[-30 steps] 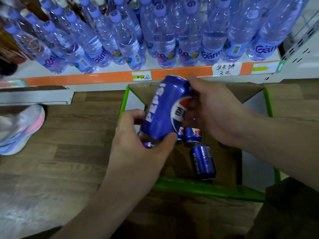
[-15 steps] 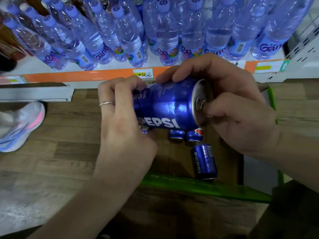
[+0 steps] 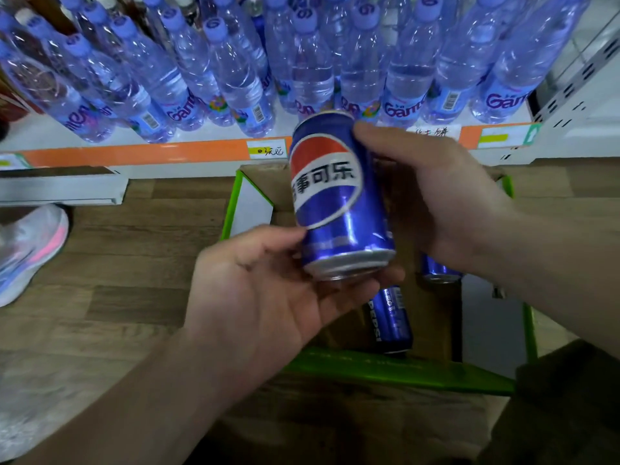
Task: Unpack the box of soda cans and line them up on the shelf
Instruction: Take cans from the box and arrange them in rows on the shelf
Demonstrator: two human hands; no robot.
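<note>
head | left hand (image 3: 268, 297) and right hand (image 3: 446, 203) both grip one can (image 3: 335, 196) | box (image 3: 396, 370): two cans (partly hidden)

I see a glossy blue metal can (image 3: 339, 199) with a bare silvery rim, clear shiny plastic bottles (image 3: 235, 78) with matt caps, a cardboard box (image 3: 385, 369) with smooth green outer faces and dull brown inside, a matt wood-grain floor (image 3: 127, 263), and paper tags (image 3: 268, 149) on the shelf (image 3: 134, 156) edge
</note>
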